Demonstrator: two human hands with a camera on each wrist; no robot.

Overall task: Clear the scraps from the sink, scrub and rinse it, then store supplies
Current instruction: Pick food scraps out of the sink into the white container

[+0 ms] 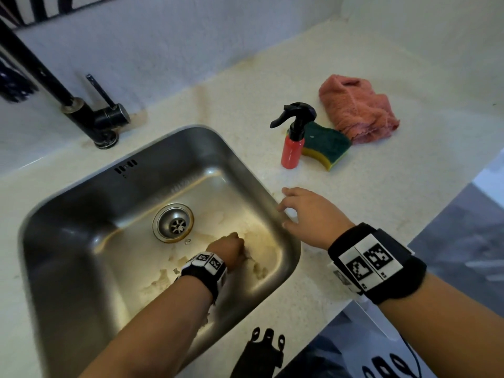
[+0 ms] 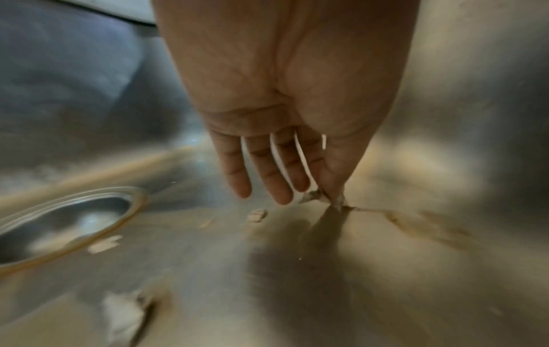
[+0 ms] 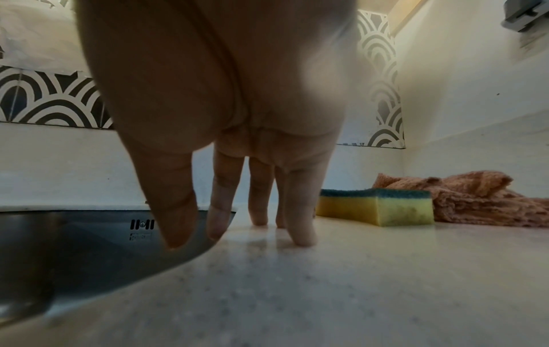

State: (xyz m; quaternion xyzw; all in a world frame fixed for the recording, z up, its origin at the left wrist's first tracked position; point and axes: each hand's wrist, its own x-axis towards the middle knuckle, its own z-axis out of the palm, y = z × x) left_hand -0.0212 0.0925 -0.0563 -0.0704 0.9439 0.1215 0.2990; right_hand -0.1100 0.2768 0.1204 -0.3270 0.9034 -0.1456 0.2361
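Observation:
The steel sink (image 1: 81, 241) holds several pale scraps (image 1: 161, 279) strewn over its stained floor near the drain (image 1: 173, 222). My left hand (image 1: 229, 249) is down at the sink floor right of the drain. Its thumb and forefinger (image 2: 329, 197) pinch a small scrap (image 2: 312, 196), and the other fingers hang straight. More scraps (image 2: 124, 312) lie nearer the wrist. My right hand (image 1: 302, 211) rests open on the counter at the sink's right rim, with fingertips (image 3: 300, 237) on the stone and the thumb over the sink edge (image 3: 74, 258).
A red spray bottle (image 1: 293, 143), a green-and-yellow sponge (image 1: 326, 144) and a pink cloth (image 1: 360, 110) sit on the counter behind my right hand. The black faucet (image 1: 81, 110) stands at the sink's back left. The counter's front edge runs close on the right.

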